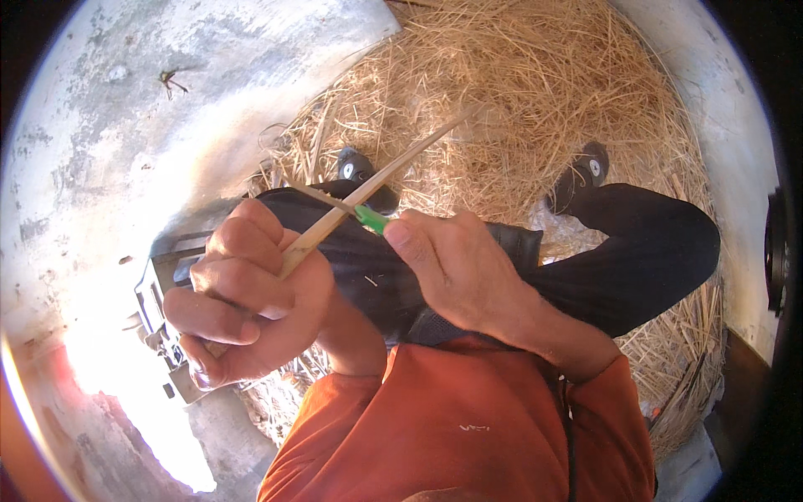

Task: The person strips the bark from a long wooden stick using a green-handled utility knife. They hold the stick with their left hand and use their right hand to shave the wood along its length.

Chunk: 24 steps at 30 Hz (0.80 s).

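A long pale wooden strip [400, 164] slants up and to the right, its far end over the straw. My left hand [255, 293] is closed around the strip's near end, fingers curled tightly. My right hand [464, 263] is closed on a green-handled knife [370, 219], the thumb pressed along it, and most of the handle is hidden in the fist. Where the green part meets the strip, a thin brownish piece [320, 197] juts off to the left. Whether that is the blade or a sliver of wood, I cannot tell.
Loose dry straw [535, 75] covers the floor ahead and around my dark-trousered legs [636, 243] and shoes [592, 163]. A pale, stained surface [209, 58] lies to the left, partly in glaring sunlight. Beside my left hand stands a dark-framed object [159, 289], partly hidden.
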Available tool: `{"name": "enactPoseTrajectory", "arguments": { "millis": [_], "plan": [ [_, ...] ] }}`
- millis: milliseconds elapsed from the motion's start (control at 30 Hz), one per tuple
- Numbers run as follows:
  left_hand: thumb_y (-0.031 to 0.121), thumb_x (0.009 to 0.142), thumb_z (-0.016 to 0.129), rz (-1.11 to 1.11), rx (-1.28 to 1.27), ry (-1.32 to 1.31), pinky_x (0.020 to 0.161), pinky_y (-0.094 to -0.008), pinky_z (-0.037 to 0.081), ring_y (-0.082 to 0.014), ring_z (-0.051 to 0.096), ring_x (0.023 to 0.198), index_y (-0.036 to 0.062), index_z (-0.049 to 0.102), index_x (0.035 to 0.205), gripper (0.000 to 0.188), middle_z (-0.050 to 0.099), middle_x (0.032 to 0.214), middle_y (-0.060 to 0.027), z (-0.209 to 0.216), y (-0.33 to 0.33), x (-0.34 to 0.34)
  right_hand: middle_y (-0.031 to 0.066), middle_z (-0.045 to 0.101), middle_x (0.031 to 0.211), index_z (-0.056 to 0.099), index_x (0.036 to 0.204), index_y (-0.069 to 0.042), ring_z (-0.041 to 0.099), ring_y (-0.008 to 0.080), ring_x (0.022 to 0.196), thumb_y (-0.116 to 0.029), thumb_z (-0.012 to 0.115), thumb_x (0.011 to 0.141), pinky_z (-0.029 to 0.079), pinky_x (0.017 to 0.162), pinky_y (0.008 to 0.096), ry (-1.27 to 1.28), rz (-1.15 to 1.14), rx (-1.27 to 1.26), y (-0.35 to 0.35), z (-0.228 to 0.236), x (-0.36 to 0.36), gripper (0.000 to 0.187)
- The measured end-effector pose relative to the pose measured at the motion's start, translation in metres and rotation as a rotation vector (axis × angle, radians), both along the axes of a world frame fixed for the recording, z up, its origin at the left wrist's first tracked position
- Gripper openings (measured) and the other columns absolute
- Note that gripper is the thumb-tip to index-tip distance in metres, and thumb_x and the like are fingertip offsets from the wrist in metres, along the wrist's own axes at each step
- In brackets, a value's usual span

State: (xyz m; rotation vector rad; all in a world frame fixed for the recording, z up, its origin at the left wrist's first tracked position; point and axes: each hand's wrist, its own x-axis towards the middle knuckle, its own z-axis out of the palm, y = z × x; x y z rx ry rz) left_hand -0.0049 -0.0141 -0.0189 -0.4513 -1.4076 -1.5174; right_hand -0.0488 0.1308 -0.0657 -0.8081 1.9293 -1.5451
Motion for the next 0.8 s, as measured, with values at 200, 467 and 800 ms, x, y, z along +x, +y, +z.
{"name": "enactPoseTrajectory", "arguments": {
  "millis": [200,467,800],
  "plan": [
    [0.038,0.091,0.036,0.025,-0.041,-0.015,0.044,-0.0287,0.020,-0.0103,0.028,0.039,0.0163,0.043,0.063,0.036,0.048,0.043,-0.0010,-0.002,-0.004,0.006,0.0223,0.052,0.054,0.052,0.067,-0.002,0.055,0.0424,0.053,-0.036,0.045,0.096,0.044,0.048,0.0489,0.143,-0.054,-0.011,-0.005,-0.012,0.009,0.045],
    [0.042,0.091,0.036,0.033,0.014,0.028,0.042,-0.0274,0.018,-0.0100,0.024,0.037,0.0156,0.042,0.061,0.041,0.046,0.041,-0.0006,-0.009,-0.003,0.015,0.0194,0.053,0.051,0.052,0.069,-0.002,0.057,0.0398,0.050,-0.039,0.051,0.093,0.044,0.044,0.0465,0.258,-0.094,0.047,-0.008,-0.022,0.020,0.044],
    [0.033,0.090,0.034,-0.005,-0.003,0.053,0.042,-0.0266,0.014,-0.0091,0.017,0.040,0.0161,0.035,0.059,0.036,0.032,0.039,0.0003,-0.005,0.007,0.017,0.0158,0.054,0.051,0.051,0.073,-0.005,0.058,0.0360,0.049,-0.039,0.053,0.092,0.044,0.043,0.0450,0.395,-0.176,0.028,0.001,-0.037,0.029,0.039]
  ]
}}
